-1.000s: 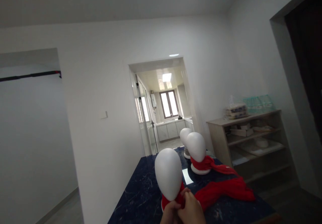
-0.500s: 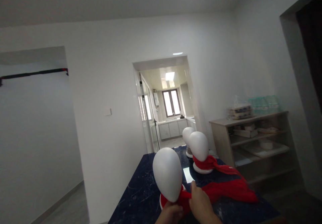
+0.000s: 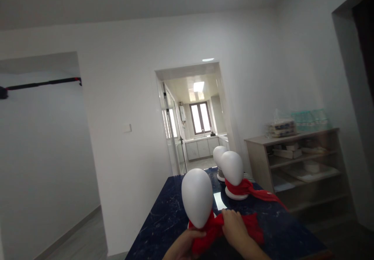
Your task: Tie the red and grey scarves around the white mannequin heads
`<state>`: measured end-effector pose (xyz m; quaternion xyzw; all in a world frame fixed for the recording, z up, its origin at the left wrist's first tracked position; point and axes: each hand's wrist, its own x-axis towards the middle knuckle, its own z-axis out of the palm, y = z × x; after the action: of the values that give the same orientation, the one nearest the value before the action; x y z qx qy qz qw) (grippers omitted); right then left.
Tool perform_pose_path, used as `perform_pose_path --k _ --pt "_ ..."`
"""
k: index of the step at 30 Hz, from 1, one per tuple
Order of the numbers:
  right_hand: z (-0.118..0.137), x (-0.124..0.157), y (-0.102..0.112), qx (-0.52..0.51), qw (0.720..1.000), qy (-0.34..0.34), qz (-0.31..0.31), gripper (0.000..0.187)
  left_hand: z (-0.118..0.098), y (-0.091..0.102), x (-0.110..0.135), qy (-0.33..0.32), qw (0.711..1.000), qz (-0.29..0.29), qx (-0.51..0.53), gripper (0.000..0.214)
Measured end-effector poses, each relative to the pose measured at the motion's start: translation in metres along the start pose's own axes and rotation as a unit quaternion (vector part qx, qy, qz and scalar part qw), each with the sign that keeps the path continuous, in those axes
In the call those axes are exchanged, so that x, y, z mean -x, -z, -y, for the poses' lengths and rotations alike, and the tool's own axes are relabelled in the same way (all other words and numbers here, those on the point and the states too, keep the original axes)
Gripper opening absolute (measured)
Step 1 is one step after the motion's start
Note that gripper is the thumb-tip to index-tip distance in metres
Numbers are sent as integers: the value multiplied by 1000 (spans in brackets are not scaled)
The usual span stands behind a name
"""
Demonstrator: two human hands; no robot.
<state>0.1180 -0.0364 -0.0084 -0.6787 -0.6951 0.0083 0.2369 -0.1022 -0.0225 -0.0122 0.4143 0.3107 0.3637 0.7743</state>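
Observation:
The nearest white mannequin head point(image 3: 197, 197) stands on a dark blue table, with a red scarf point(image 3: 208, 234) wrapped about its neck. My left hand point(image 3: 187, 242) is at the front of the neck, its fingers closed on the scarf there. To the right of the head, my right hand point(image 3: 233, 229) grips the same scarf, pulled sideways from the neck. Loose red cloth spreads out beyond my right hand. The undersides of both hands are hidden, and so is most of the head's base.
Farther back stands a second mannequin head point(image 3: 232, 168) wearing another red scarf point(image 3: 241, 188), its tail trailing right. Behind that is a third head point(image 3: 219, 155). The blue tabletop point(image 3: 160, 213) has a marbled pattern. A wooden shelf unit point(image 3: 255, 160) stands at the right wall.
The near scarf's loose end has drawn in from the far right toward my right hand. My left hand has shifted slightly left and up. The view has moved a little.

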Motion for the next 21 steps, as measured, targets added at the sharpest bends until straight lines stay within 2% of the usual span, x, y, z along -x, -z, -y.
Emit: perform_pose_path --k 2,3,7,9,11,13,15,16,17,19,20,21 --pt "2 1 1 10 1000 -1 2 42 -5 8 5 -41 999 15 -12 55" --pt "2 1 2 15 1000 -1 3 42 -5 11 8 -63 998 4 -9 53" --pt "3 5 3 23 1000 0 7 41 3 15 18 -122 988 -84 52 33" --pt "1 7 2 27 1000 2 10 40 9 15 19 -133 981 -99 96 33" --pt "-2 7 0 32 999 5 8 39 12 16 18 -117 981 -109 110 39" --pt "-5 6 -1 41 999 3 6 38 7 20 18 -83 988 -115 62 45" --pt "-8 5 -1 50 999 0 9 36 -5 27 22 -51 988 -129 -72 46" --pt "-9 4 -1 52 999 -1 11 35 -14 31 26 -41 972 -146 -177 44" --pt "-9 3 -1 53 999 -1 12 34 -25 35 30 -43 937 -171 -302 40" --pt "-9 2 -1 50 999 2 9 33 -45 43 41 -67 815 -225 -529 28" --pt "-9 2 -2 46 999 4 7 33 -54 47 46 -86 755 -248 -601 20" --pt "-8 2 -2 42 999 5 5 34 -61 51 51 -104 711 -264 -643 14"
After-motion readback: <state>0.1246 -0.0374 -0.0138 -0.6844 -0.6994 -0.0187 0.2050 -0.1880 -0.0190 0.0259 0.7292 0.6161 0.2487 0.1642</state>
